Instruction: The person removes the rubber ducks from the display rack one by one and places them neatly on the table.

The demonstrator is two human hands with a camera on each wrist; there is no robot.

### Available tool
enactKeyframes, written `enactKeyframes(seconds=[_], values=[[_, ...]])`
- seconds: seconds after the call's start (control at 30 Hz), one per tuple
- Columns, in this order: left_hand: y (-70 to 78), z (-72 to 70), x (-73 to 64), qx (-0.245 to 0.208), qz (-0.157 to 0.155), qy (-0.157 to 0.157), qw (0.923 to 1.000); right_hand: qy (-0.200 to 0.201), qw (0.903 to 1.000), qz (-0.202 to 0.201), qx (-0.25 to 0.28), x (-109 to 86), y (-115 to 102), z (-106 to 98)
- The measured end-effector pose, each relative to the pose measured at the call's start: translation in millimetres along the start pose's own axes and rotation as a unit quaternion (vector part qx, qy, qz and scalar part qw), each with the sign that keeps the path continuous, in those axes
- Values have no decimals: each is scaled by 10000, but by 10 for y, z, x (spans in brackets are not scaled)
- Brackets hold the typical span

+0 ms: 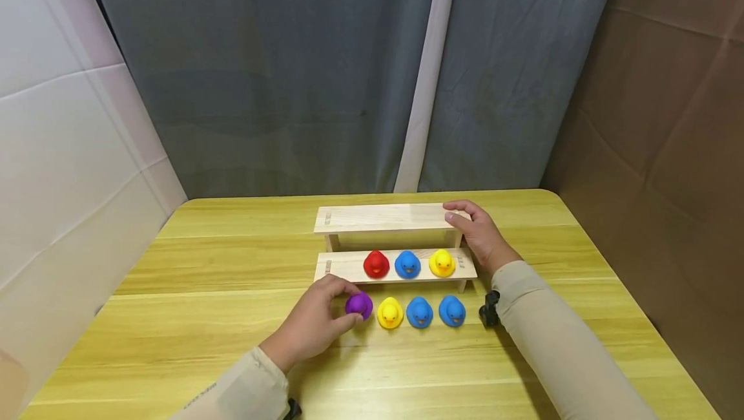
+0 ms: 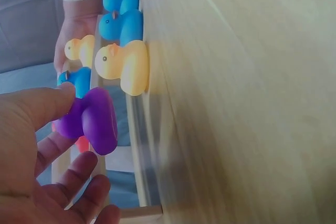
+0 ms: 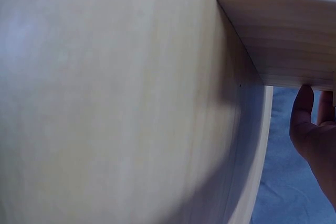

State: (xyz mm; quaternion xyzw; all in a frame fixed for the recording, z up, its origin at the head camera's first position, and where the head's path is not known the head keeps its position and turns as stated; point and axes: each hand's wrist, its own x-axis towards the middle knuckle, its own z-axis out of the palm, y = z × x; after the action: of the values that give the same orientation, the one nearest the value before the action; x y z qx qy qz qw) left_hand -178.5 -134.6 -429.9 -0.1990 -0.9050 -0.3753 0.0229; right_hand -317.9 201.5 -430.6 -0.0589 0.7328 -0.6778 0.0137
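Note:
My left hand (image 1: 316, 320) pinches a purple rubber duck (image 1: 358, 305) between thumb and fingers. In the left wrist view the purple duck (image 2: 100, 121) appears raised off the table. A yellow duck (image 1: 390, 313), a blue duck (image 1: 419, 313) and another blue duck (image 1: 452, 311) line up to its right on the table. Behind them, a two-step wooden shelf (image 1: 378, 217) bears a red duck (image 1: 376, 265), a blue duck (image 1: 407, 265) and a yellow duck (image 1: 442, 263) on its lower step. The right hand (image 1: 479, 232) grips the upper step's right end.
The wood-grain table (image 1: 192, 316) extends on both sides of the shelf. A grey curtain (image 1: 261, 84) hangs behind its far edge. White cloth (image 1: 70, 148) stands at the left, brown cloth (image 1: 668, 116) at the right.

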Motion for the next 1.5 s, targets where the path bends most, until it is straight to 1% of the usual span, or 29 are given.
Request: enactKeyframes(seconds=[0.2, 0.47, 0.73, 1.2, 1.5], values=[[-1, 15, -5, -27, -87, -67, 9999, 17, 10000, -7, -12, 12, 17, -8], [-3, 42, 4, -14, -91, -130, 9999, 39, 10000, 27, -31, 22, 30, -10], [-7, 75, 19, -38, -262, -271, 9993, 63, 10000, 61, -23, 14, 27, -1], [-43, 111, 34, 201, -303, -404, 9985, 38, 10000, 33, -12, -3, -1, 11], [-54, 120, 52, 343, -315, -423, 9980, 44, 10000, 67, 48, 13, 10, 2]])
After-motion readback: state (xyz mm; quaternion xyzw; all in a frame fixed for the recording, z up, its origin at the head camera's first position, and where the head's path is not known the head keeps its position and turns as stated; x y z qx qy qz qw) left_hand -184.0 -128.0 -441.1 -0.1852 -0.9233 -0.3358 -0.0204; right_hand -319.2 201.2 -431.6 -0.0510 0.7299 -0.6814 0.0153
